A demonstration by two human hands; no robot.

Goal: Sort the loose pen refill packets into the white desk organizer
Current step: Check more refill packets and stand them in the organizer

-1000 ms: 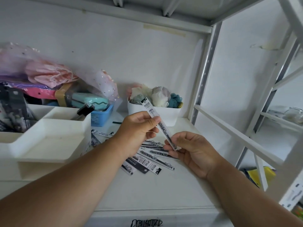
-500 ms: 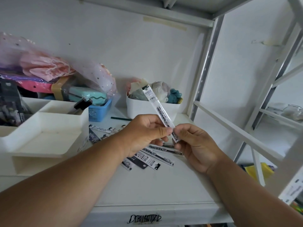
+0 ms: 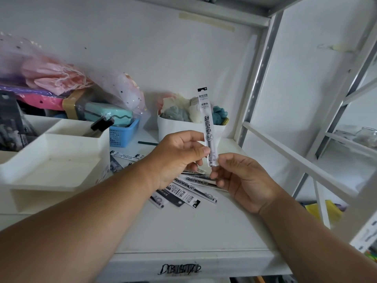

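A long clear pen refill packet point(image 3: 206, 119) with black print stands nearly upright above the shelf. My left hand point(image 3: 179, 156) pinches its lower part between thumb and fingers. My right hand point(image 3: 242, 180) pinches the packet's bottom end from the right. Several more refill packets point(image 3: 183, 190) lie in a loose pile on the white shelf below both hands, with a few others point(image 3: 126, 156) further back. The white desk organizer point(image 3: 51, 166) with stepped trays stands at the left; a dark item pokes out of its rear compartment.
A blue basket point(image 3: 122, 133) with a teal case, pink bags and a white tub point(image 3: 179, 127) of soft items line the shelf's back. White rack posts and a slanted brace point(image 3: 295, 158) stand at the right. The shelf's front edge point(image 3: 183, 260) is near.
The held packet has swung from tilted left to nearly upright and risen a little. Both hands have drawn closer together at its lower end.
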